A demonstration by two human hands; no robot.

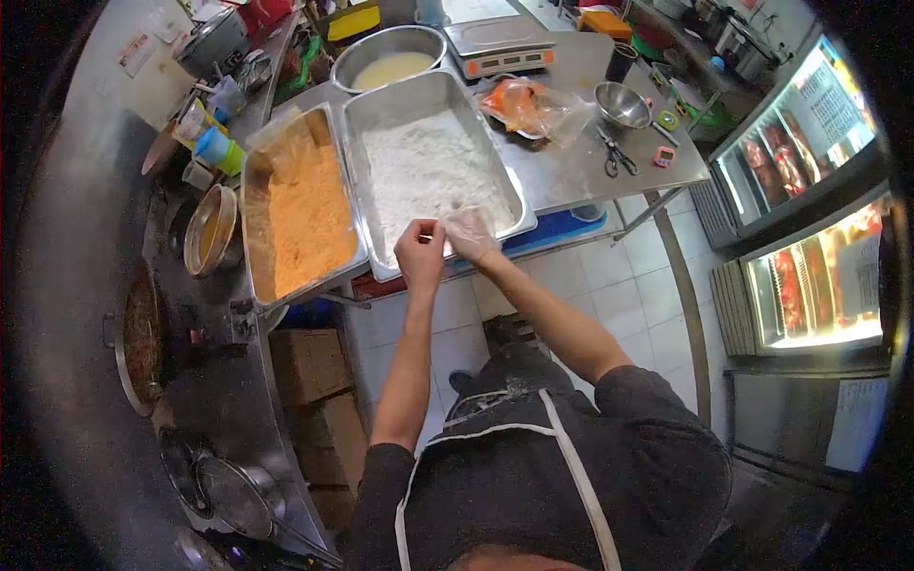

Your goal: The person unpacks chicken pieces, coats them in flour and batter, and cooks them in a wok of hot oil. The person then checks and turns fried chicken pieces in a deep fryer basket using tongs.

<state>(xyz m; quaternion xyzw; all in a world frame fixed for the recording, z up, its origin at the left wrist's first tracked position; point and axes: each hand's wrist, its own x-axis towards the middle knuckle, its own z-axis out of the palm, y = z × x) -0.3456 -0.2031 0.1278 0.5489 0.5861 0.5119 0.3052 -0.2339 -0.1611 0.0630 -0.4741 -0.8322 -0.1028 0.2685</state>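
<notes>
My right hand [469, 235] wears a thin clear plastic glove and is over the front part of a deep steel tray [522, 205] of white flour [424, 167]. Its fingers look stretched out, though the glove blurs their outline. Bare and closed in a pinch, my left hand [419, 252] is right beside it, above the tray's front rim. The left fingertips meet the edge of the clear glove. To the left stands a second steel tray [249, 228] with orange crumbs [309, 224] and a plastic bag [286, 143] at its back.
Behind the trays are a steel bowl of pale liquid [390, 67] and a kitchen scale [500, 48]. Rightward lie a bag of orange food [533, 107], scissors [617, 157], a small bowl [624, 103] and a red timer [664, 156]. A wok [141, 343] stands at left, lit cabinets [819, 276] at right.
</notes>
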